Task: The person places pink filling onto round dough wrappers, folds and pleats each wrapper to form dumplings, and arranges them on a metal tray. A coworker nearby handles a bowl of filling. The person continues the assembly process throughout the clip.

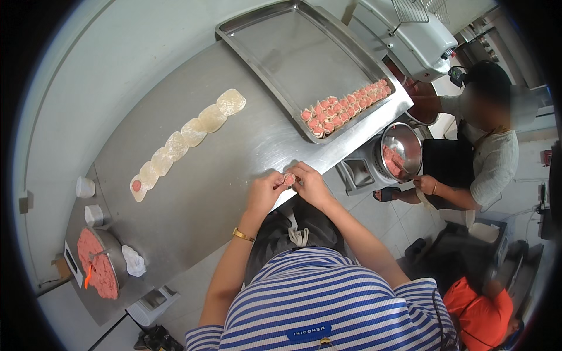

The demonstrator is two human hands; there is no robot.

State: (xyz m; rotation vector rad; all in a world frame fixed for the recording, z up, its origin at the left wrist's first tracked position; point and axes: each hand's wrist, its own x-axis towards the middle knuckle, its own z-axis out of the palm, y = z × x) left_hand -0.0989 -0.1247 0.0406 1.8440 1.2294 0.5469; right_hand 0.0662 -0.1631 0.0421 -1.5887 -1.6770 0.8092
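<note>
Close to the table's front edge, my left hand (265, 191) and my right hand (312, 186) pinch a small open-topped dumpling (289, 179) between their fingertips. Pink minced filling shows at its top, ringed by pale dough. To the left on the steel table (193, 205), floured round dough wrappers (194, 133) lie overlapping in a slanting row. The nearest wrapper (138, 195) carries a dab of pink filling (136, 185). Beyond my hands, a large steel tray (281, 47) holds several rows of similar dumplings (345, 109) along its near right side.
At the left, a metal bowl (119, 257) of pink mince stands by a crumpled white cloth (134, 261) and two white cups (85, 187). On the right, a person (489, 140) works over a steel bowl (413, 143) of mince, near a white mixer (410, 38). Someone in orange (477, 316) is farther back.
</note>
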